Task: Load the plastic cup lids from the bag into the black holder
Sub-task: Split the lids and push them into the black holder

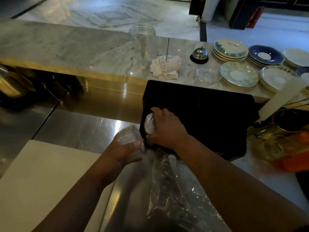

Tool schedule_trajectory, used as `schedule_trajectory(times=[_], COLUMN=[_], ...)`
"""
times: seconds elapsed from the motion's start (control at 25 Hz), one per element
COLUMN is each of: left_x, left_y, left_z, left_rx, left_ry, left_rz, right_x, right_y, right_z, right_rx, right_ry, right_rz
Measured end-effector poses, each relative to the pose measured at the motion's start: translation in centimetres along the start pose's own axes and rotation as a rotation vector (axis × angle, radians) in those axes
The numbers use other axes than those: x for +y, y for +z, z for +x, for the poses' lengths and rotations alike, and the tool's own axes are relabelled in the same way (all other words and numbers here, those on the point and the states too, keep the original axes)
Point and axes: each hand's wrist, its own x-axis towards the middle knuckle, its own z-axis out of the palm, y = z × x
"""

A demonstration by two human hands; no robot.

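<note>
- The lids are split in two lots: a short clear stack (130, 136) lies in the left hand, and a few more (150, 121) are pressed by the right hand against the left face of the holder.
- The left hand (122, 151) is clamped round its stack, thumb over the top, just left of the holder's near corner.
- The right hand (167, 128) is closed on its lids, fingers curled over them, at what looks like a slot in the holder's side; the opening itself is too dark to make out.
- The holder (209, 114) is a black box standing on the steel table (80, 129), its back against a raised marble counter (66, 47).
- The bag (168, 190) lies crumpled and slack on the table below both forearms; whether any lids remain inside it I cannot tell.
- Judgement: loading is under way, not finished. One lot is going in, the left hand's stack is yet to follow, and how many lids already sit in the holder cannot be seen.
- Further out on the marble counter: a stack of clear cups (143, 41), a spike of receipts (165, 66), a bell (199, 55) and several piles of saucers (239, 74).
</note>
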Motion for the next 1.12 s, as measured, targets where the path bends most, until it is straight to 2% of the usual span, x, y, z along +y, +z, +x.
schedule_trajectory(times=[0.2, 0.44, 0.76, 1.12], left_x=[-0.3, -0.2, -0.7, -0.1], left_y=[-1.2, -1.8, -2.6, -2.2], left_z=[1.1, 2.3, 2.5, 2.5], left_rx=[-0.048, -0.055, -0.070, -0.060], left_ry=[-0.039, -0.063, -0.081, -0.077], left_rz=[-0.117, -0.087, -0.117, -0.131], right_x=[0.1, -0.4, -0.9, -0.5], right_y=[2.3, 4.3, 4.6, 5.4], right_z=[1.8, 2.2, 2.6, 2.3], right_rx=[0.030, 0.051, -0.015, 0.035], right_ry=[-0.099, -0.078, -0.046, -0.075], right_rz=[-0.196, -0.339, -0.351, -0.336])
